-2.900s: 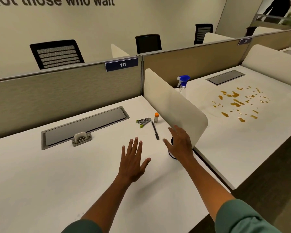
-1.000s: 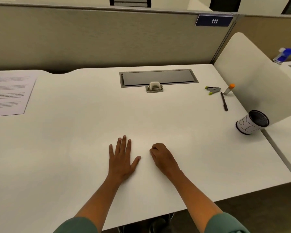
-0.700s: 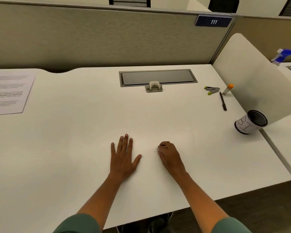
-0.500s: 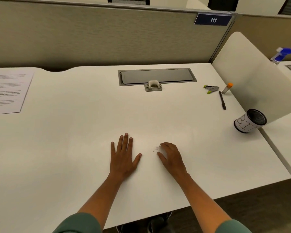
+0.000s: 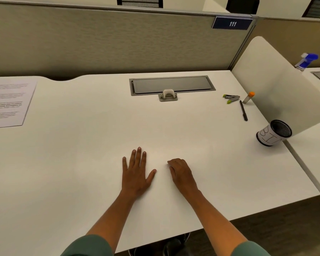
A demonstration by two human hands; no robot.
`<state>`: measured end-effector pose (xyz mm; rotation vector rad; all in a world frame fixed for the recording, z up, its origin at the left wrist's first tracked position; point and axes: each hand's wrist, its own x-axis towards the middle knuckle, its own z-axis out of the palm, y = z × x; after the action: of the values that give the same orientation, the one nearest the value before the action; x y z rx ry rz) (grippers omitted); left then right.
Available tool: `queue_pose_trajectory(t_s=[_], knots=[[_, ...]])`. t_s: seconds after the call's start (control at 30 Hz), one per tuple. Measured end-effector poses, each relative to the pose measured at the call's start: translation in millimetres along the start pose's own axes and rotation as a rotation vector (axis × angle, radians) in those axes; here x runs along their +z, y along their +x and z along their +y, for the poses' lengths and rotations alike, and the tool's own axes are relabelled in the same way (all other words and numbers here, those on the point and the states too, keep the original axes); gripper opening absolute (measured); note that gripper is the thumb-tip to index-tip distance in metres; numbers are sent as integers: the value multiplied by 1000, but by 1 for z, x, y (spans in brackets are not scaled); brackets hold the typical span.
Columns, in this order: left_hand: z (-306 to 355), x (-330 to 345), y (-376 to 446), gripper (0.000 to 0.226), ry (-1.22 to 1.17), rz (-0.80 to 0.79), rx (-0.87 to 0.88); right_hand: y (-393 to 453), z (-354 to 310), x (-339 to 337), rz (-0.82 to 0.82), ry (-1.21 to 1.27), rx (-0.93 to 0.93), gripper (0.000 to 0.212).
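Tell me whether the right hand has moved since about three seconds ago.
Yes. The right hand was on the cup at the divider; now it lies, fingers curled, on the desk far left of that cup, beside the left hand.

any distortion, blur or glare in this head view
Head view: wide-angle lens slightly bows the beige fabric partition; text on the printed paper sheet too blurred to read; soft even light, faint shadows by the left hand and right hand, no hard glare.

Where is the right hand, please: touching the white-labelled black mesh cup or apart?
Apart: the head view shows bare white desk between right hand and cup.
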<state>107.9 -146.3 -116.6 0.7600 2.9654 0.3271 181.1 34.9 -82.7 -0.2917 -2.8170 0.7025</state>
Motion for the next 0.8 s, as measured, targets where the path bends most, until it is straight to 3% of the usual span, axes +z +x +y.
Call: queue_pose_trajectory(t_s=[0.13,0.3,0.5,0.73,0.8], knots=[[-1,1,0,81,6,-2,-1,5,12,-10,88,82,182,29],[-1,1,0,80,10,1,2,8,19,-11,60,50,230,35],[-1,2,0,80,4,19,5,4,-3,-9,-32,76,155,24],[-1,3,1,80,9,11,5,0,-4,-3,-146,-91,33,25],[-2,3,1,81,9,10,5,0,-9,-7,-205,-116,42,15]])
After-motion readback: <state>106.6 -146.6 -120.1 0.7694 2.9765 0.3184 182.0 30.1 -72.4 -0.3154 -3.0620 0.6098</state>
